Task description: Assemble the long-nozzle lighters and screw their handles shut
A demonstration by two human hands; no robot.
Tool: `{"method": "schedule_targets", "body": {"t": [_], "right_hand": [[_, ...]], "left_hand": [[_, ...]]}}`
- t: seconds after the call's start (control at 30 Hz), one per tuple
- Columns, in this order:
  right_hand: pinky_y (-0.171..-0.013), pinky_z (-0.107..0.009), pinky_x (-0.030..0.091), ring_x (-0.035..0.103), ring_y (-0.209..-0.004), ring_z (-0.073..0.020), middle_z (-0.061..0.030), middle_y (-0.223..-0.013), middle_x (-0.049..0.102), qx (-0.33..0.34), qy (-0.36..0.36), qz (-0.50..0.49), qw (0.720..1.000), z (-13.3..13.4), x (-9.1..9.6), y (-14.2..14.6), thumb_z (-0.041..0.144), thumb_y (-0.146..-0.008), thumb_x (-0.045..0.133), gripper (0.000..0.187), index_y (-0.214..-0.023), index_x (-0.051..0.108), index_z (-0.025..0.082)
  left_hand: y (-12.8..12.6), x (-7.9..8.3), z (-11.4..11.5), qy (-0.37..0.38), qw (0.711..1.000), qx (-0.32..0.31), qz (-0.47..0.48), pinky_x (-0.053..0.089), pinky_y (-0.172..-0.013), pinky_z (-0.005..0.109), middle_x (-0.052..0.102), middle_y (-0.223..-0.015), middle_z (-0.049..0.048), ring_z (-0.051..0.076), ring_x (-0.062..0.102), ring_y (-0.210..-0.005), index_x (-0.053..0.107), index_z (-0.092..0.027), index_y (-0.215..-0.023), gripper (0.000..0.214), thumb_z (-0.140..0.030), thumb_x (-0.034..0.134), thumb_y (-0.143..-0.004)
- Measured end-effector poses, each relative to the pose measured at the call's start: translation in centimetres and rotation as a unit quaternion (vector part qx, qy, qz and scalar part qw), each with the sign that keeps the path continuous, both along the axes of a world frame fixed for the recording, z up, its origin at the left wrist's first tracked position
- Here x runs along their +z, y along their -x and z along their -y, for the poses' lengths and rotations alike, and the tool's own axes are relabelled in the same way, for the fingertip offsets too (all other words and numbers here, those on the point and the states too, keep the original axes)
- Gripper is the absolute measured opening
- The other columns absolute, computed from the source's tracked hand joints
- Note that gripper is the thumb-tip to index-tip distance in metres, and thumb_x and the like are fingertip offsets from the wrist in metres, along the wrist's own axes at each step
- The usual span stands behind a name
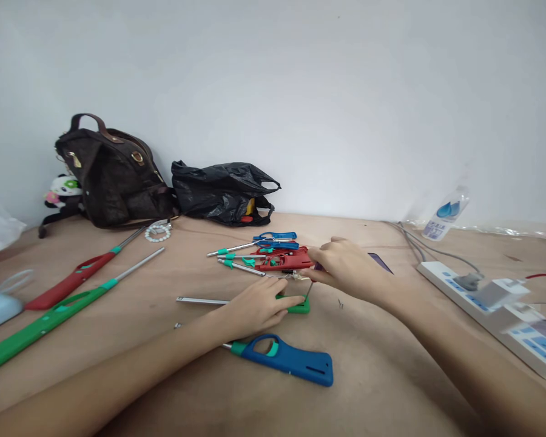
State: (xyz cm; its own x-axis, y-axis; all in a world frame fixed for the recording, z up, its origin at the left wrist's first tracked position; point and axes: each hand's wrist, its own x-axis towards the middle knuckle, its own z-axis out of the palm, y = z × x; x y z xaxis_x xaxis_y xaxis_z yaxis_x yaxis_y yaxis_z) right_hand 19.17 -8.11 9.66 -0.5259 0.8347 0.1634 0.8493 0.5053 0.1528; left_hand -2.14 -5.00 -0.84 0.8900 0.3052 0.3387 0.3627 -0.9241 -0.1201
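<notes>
My left hand (255,306) lies on a green lighter body (300,306) and presses it to the table, fingers closed over it; its metal tube (200,300) sticks out to the left. My right hand (341,264) pinches a thin screwdriver (308,291) whose tip points down at the green body. Just beyond my right hand lies an opened red lighter shell (284,260) among several taken-apart blue and teal lighter pieces (273,240).
A blue long-nosed lighter (291,358) lies near my left forearm. At the left lie a red lighter (73,279) and a green lighter (45,321). A brown handbag (113,176) and a black plastic bag (222,191) stand by the wall. A white power strip (491,303) lies at right.
</notes>
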Motion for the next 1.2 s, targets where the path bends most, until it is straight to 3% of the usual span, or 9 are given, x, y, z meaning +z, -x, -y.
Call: {"method": "schedule_targets", "body": {"t": [0.07,0.2,0.27,0.4,0.6,0.8,0.97,1.0,1.2], "right_hand": [[-0.064,-0.03,0.037,0.061,-0.067,-0.0209,-0.0066,-0.07,0.065,0.006,0.001,-0.003,1.0,0.0,0.0,-0.1,0.037,-0.092,0.054,0.026,-0.075,0.054,0.017],[-0.06,-0.025,0.038,0.06,-0.074,-0.0173,-0.0055,-0.088,0.067,0.089,0.085,-0.077,0.989,0.5,0.3,-0.7,0.022,-0.091,0.052,0.004,-0.092,0.052,0.018],[-0.058,-0.025,0.037,0.06,-0.071,-0.0175,-0.0051,-0.083,0.066,0.07,0.082,-0.064,0.992,0.6,0.4,-0.6,0.023,-0.092,0.052,0.006,-0.09,0.053,0.018],[-0.062,-0.03,0.036,0.061,-0.067,-0.022,-0.0076,-0.07,0.065,-0.024,-0.003,0.018,1.0,0.2,0.3,-0.1,0.037,-0.093,0.052,0.025,-0.078,0.055,0.017],[-0.063,-0.026,0.038,0.06,-0.075,-0.0179,-0.0051,-0.087,0.066,0.085,0.071,-0.059,0.992,0.6,0.3,-0.6,0.021,-0.091,0.051,0.004,-0.089,0.053,0.019],[-0.068,-0.033,0.038,0.061,-0.066,-0.0227,-0.0101,-0.072,0.066,-0.011,-0.01,0.046,0.999,0.5,0.4,0.5,0.037,-0.093,0.051,0.027,-0.078,0.055,0.015],[-0.063,-0.026,0.037,0.059,-0.078,-0.0183,-0.0066,-0.089,0.065,0.094,0.063,-0.043,0.993,0.7,0.4,-0.6,0.017,-0.09,0.05,0.002,-0.092,0.052,0.017],[-0.062,-0.025,0.037,0.059,-0.077,-0.0174,-0.0057,-0.089,0.065,0.1,0.07,-0.048,0.991,0.8,0.4,-0.7,0.013,-0.089,0.051,0.005,-0.09,0.053,0.018],[-0.053,-0.027,0.027,0.06,-0.069,-0.0185,-0.0062,-0.078,0.067,0.031,0.019,-0.002,0.999,1.4,0.5,0.8,0.018,-0.085,0.06,0.002,-0.084,0.059,0.016]], "left_hand": [[0.0,-0.1,-0.1,-0.002,1.0,-0.002,0.0,0.041,-0.072,0.029,0.049,-0.091,0.0051,0.02,0.05,-0.083,0.056,-0.025,-0.121,0.034,-0.016,0.048,-0.089],[0.0,0.0,-0.1,-0.006,1.0,0.005,-0.013,0.041,-0.07,0.028,0.049,-0.09,0.0051,0.02,0.049,-0.08,0.055,-0.024,-0.123,0.038,-0.014,0.049,-0.087],[0.0,0.0,0.0,-0.004,1.0,0.006,-0.013,0.041,-0.07,0.028,0.049,-0.09,0.0051,0.02,0.05,-0.08,0.055,-0.024,-0.124,0.038,-0.015,0.049,-0.088],[0.0,-0.1,-0.1,-0.002,1.0,0.0,-0.002,0.041,-0.072,0.028,0.049,-0.091,0.0053,0.02,0.05,-0.083,0.056,-0.025,-0.122,0.036,-0.015,0.048,-0.089],[0.0,-0.1,-0.1,-0.004,1.0,0.005,-0.013,0.041,-0.071,0.028,0.049,-0.092,0.0054,0.02,0.05,-0.082,0.055,-0.025,-0.123,0.038,-0.015,0.05,-0.087],[0.0,0.0,0.0,-0.007,1.0,0.003,-0.012,0.042,-0.072,0.03,0.049,-0.092,0.0058,0.021,0.051,-0.083,0.057,-0.025,-0.121,0.035,-0.016,0.049,-0.088],[-0.1,0.2,0.1,-0.013,1.0,0.014,-0.017,0.042,-0.07,0.029,0.05,-0.09,0.0053,0.02,0.051,-0.081,0.058,-0.025,-0.121,0.037,-0.014,0.05,-0.087],[-0.1,0.2,0.1,-0.014,1.0,0.014,-0.015,0.042,-0.07,0.028,0.05,-0.09,0.0053,0.02,0.051,-0.081,0.058,-0.025,-0.121,0.036,-0.014,0.05,-0.087],[-0.1,0.0,0.1,-0.007,1.0,0.016,-0.012,0.044,-0.072,0.03,0.05,-0.091,0.0054,0.021,0.052,-0.083,0.057,-0.025,-0.121,0.037,-0.014,0.053,-0.086]]}}
